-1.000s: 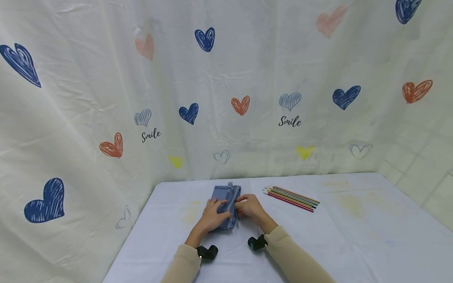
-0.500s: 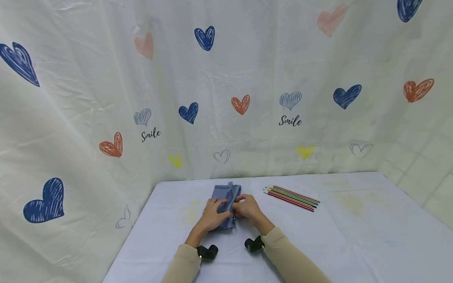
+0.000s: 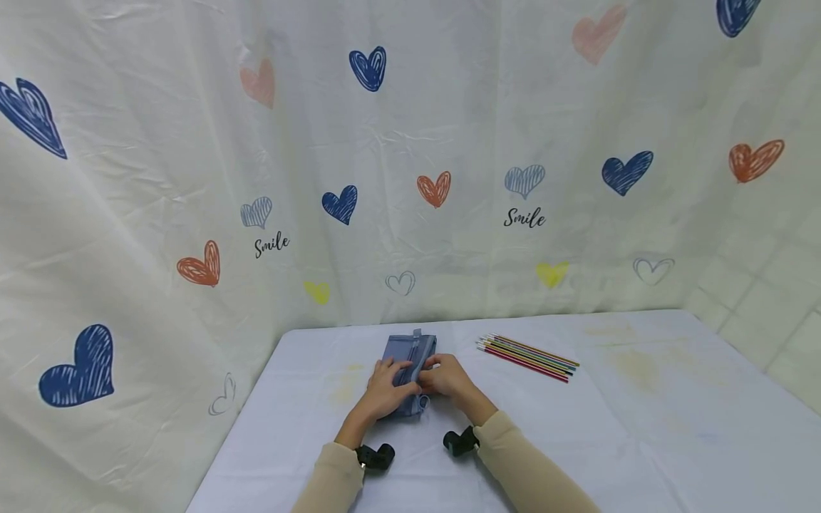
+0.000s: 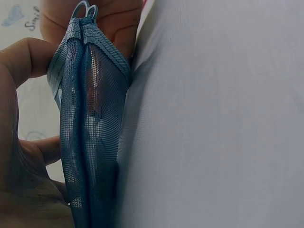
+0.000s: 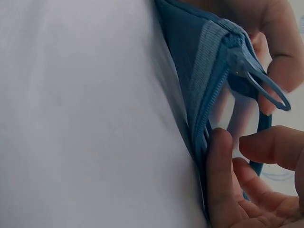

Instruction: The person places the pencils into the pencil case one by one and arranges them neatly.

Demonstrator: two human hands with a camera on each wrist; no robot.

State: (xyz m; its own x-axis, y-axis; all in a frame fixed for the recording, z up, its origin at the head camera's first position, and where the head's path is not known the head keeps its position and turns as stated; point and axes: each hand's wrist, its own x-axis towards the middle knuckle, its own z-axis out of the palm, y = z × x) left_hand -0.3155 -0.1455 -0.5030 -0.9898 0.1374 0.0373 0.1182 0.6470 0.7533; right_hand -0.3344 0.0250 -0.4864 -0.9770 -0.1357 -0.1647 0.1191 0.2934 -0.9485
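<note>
A blue zip pouch (image 3: 400, 348) with mesh sides lies on the white table. My left hand (image 3: 383, 392) rests over its left side, fingers spread, with the thumb near the zip end. The right hand (image 3: 447, 377) is at the pouch's right edge, fingers bent. In the right wrist view the zip is undone, and the right fingers (image 5: 221, 152) grip along the gaping mouth. A looped zip pull (image 5: 268, 88) hangs at its end. Mesh (image 4: 102, 99) fills the pouch's side in the left wrist view.
Several coloured pencils (image 3: 529, 358) lie side by side to the right of the pouch. A white curtain (image 3: 462, 235) printed with hearts hangs behind the table (image 3: 641, 427). Black wrist cameras (image 3: 380, 457) sit at both cuffs.
My right hand has shifted slightly left, its fingers further over the pouch's mouth. The left hand stays in place, and the pencils have not moved.
</note>
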